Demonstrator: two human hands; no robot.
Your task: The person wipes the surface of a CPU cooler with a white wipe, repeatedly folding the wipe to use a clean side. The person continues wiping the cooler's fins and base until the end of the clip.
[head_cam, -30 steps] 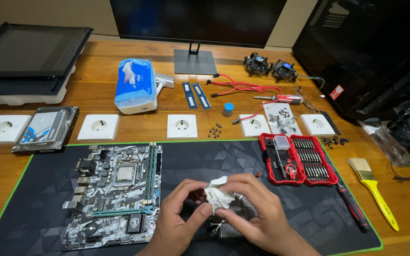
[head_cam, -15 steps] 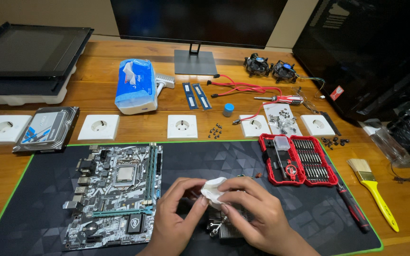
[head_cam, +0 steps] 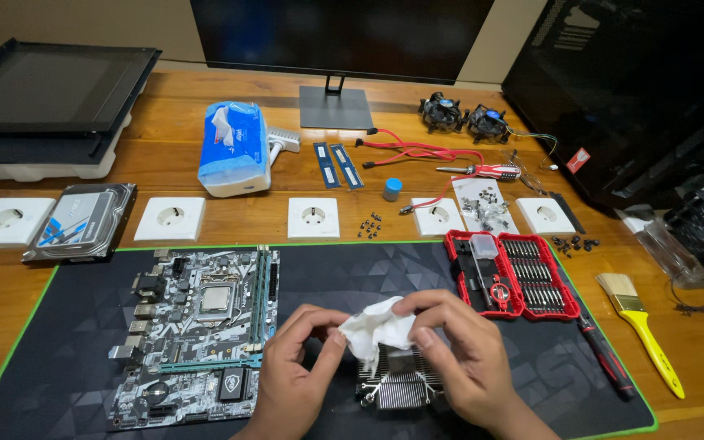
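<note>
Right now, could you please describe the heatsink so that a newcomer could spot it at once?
Start at the dark desk mat. Near its front edge, right of the motherboard, the heatsink sits beneath both hands. It alone has radiating silver fins, with a white tissue held on top.

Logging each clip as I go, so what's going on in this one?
A person sits at a wooden desk over a dark mat. Both hands hold a crumpled white tissue against the top of a finned metal heatsink resting on the mat: the left hand pinches one side, the right hand presses the other. A motherboard lies to the left, an open red screwdriver bit set to the right.
</note>
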